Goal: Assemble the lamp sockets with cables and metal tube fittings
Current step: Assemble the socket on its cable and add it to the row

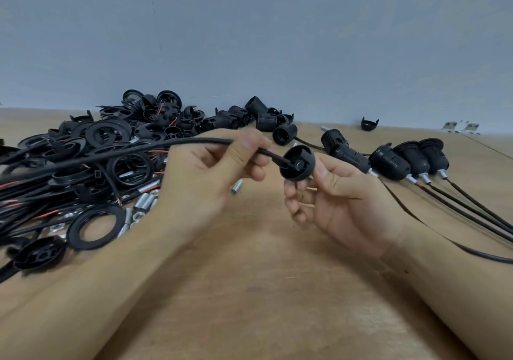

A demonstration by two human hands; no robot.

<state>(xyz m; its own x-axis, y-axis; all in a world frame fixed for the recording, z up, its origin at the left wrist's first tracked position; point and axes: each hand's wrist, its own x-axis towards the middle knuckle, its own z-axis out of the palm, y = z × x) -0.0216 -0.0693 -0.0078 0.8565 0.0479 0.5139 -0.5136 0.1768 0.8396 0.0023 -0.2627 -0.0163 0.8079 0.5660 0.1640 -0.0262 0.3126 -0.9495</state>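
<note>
Matte wooden tabletop (249, 290), left hand (205, 176) grip pinching smooth black cable (133, 152), right hand (341, 204) holding domed cap (298, 162)

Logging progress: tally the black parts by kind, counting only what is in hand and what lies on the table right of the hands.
Held cable: 1
Held socket cap: 1
Wired sockets with metal fittings, right of the hands: 4
Loose cap near the wall: 1
Total: 7
</note>
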